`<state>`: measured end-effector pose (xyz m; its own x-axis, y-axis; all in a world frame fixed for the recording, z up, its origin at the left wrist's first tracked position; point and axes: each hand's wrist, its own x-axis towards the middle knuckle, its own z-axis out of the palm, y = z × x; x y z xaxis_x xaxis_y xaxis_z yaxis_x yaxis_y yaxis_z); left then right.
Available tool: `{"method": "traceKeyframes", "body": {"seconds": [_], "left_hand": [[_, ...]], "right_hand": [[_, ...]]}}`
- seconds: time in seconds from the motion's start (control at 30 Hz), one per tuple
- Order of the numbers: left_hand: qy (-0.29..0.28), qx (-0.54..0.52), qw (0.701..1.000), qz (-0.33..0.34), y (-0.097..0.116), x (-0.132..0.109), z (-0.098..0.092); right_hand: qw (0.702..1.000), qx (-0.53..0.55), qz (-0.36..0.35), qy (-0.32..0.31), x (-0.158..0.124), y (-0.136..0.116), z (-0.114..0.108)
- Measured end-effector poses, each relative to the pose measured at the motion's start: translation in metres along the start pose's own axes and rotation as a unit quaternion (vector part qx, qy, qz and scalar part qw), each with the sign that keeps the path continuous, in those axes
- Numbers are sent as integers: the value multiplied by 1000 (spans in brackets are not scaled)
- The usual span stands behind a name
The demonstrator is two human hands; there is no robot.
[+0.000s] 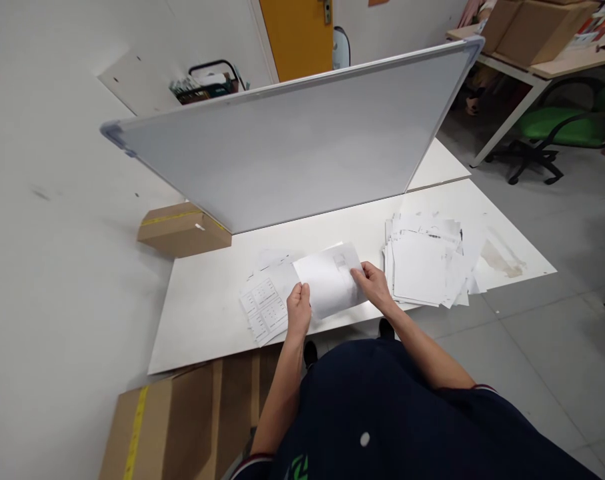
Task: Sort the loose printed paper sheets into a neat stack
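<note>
White tabletop (pixel 207 320) carries the work: just left of the loose paper stack (pixel 425 263), the left hand (pixel 299 308) and right hand (pixel 375 283) each pinch one sheet (pixel 328 280), seemingly mid-fold, so matching its edges should follow.

Matt paper sheet (pixel 327 280) on a smooth white table (pixel 207 313) (whiteboard (pixel 292 147) faintly glossy, metal-framed).

Bright, even light; wide-angle edge distortion.
</note>
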<state>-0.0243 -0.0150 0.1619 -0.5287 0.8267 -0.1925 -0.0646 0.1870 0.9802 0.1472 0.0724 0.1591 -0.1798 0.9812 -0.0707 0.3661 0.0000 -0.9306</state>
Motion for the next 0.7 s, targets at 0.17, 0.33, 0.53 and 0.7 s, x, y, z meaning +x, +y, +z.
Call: {"method": "traceKeyframes", "body": {"seconds": [0.17,0.33,0.53,0.7], "left_hand": [[-18,37,999,34,5,-1,-2],[-20,81,995,57,4,-1,-3],[-26,54,997,46,4,-3,-1],[-4,-24,1000,-7,4,-5,0]], "right_hand": [[1000,-8,3,-1,1,2,1],[1000,-18,0,2,0,3,2],[1000,-12,2,2,-2,5,4],[999,7,22,-31,-1,10,6]]}}
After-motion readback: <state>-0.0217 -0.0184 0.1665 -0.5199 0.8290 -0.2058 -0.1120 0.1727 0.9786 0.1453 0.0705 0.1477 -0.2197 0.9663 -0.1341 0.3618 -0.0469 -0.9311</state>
